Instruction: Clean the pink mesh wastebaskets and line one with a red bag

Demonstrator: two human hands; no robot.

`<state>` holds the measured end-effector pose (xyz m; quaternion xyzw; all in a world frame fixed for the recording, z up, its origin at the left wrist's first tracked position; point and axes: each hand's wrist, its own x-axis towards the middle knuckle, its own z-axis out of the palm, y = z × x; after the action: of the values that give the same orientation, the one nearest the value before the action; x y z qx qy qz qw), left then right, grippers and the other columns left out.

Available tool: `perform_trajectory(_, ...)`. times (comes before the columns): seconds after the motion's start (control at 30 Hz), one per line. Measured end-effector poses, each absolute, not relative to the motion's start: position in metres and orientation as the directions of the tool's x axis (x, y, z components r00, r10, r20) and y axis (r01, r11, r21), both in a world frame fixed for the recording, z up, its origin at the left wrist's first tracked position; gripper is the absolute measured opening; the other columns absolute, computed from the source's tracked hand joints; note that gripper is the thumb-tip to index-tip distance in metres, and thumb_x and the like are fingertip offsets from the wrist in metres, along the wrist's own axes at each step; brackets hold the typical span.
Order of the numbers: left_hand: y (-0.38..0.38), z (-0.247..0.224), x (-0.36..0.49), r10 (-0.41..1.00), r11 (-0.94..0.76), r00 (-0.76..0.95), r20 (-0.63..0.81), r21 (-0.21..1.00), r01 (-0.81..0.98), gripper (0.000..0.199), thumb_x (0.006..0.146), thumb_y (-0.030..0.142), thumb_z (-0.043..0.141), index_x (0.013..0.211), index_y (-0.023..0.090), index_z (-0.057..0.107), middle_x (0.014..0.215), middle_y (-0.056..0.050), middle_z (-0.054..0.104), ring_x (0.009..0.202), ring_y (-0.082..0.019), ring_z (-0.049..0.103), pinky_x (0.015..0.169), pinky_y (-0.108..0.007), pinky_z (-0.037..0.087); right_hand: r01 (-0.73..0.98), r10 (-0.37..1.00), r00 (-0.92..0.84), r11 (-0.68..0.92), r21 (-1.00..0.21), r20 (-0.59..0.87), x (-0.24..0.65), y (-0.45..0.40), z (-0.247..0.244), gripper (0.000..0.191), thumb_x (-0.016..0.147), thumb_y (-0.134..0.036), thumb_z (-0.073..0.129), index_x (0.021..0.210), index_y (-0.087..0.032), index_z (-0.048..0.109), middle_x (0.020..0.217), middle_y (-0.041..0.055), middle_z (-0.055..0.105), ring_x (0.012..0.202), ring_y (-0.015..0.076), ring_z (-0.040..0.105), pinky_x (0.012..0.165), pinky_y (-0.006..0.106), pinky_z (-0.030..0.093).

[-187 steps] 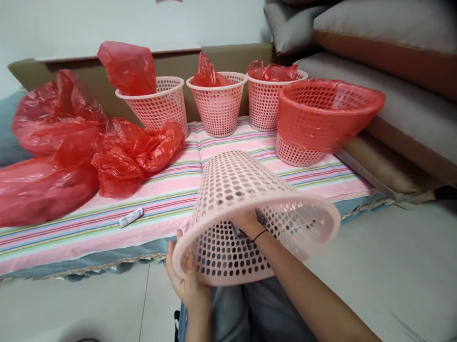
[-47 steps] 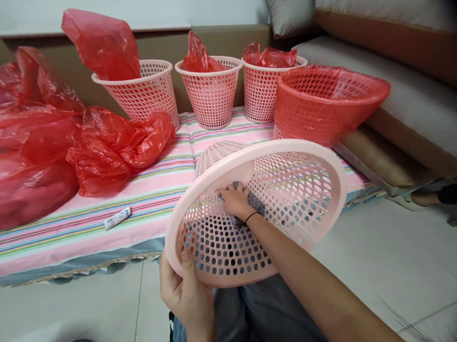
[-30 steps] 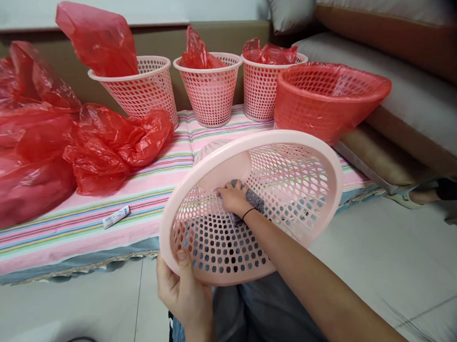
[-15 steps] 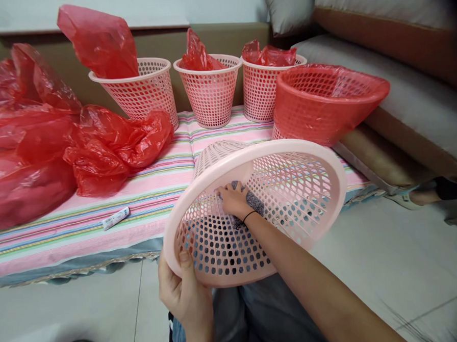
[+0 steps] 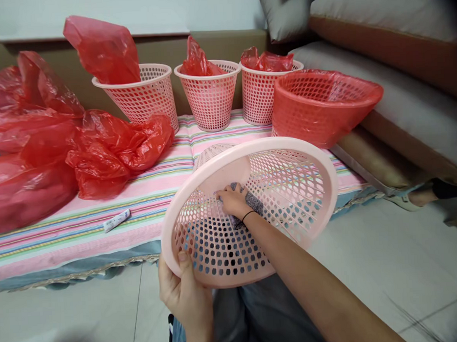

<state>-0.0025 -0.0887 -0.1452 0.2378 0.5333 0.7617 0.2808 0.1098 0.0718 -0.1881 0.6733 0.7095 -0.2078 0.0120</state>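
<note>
A pink plastic basket [image 5: 304, 228] with a perforated wall lies tilted over my lap, its mouth facing me. My left hand [image 5: 187, 290] grips the rim at the lower left, thumb on the inside. Reaching into the basket, my right hand [image 5: 234, 200] presses a dark grey speckled cloth [image 5: 255, 205] against the inner wall near the bottom. Its fingers are bent over the cloth, and a thin black band circles the wrist. Part of the cloth is hidden under the hand.
Three pink baskets [image 5: 211, 103] holding red plastic bags stand at the back. A basket covered in a red bag [image 5: 313, 115] leans by stacked cushions [image 5: 393, 91]. Red bags [image 5: 108, 152] heap on the left of the striped cover [image 5: 146, 201], near a small white tube [image 5: 116, 220]. A person's foot [image 5: 419, 197] shows at right.
The basket's rim has tipped slightly left and its inner bottom shows a little more. My right hand stays on the cloth with barely any shift. The view has tilted slightly upward.
</note>
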Motion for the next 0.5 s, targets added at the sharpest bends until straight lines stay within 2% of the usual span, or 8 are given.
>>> perform_trajectory(0.17,-0.089,-0.144,-0.003,0.688,-0.258,-0.722,0.07,0.954,-0.154,0.039,0.083,0.04,0.076,0.119,0.025,0.071,0.115,-0.004,0.072,0.116,-0.025,0.065,0.104,-0.043,0.051,0.96,0.956,-0.09,0.009,-0.281,-0.277,0.11,0.069,-0.188,0.04,0.087,-0.017,0.048,0.12,-0.035,0.064,0.138,0.0054,0.052,0.134,0.0409,0.027,0.104,0.059,0.016)
perform_trajectory(0.37,-0.09,-0.147,-0.003,0.683,-0.212,-0.725,0.09,0.974,-0.079,0.033,0.084,0.043,0.074,0.11,0.022,0.072,0.111,-0.004,0.072,0.111,-0.024,0.066,0.102,-0.04,0.05,0.953,0.965,-0.086,0.007,-0.303,-0.248,0.109,0.066,-0.19,0.039,0.086,-0.015,0.048,0.116,-0.034,0.064,0.136,0.0055,0.054,0.134,0.0403,0.029,0.105,0.06,0.017)
perform_trajectory(0.5,-0.093,-0.152,-0.005,0.682,-0.171,-0.715,0.15,0.984,0.043,0.035,0.085,0.046,0.07,0.11,0.022,0.072,0.109,-0.004,0.072,0.106,-0.023,0.065,0.096,-0.036,0.05,0.947,0.979,-0.05,-0.017,-0.32,-0.2,0.113,0.061,-0.189,0.05,0.083,-0.014,0.05,0.131,-0.03,0.053,0.14,0.0072,0.053,0.135,0.0383,0.03,0.105,0.057,0.023)
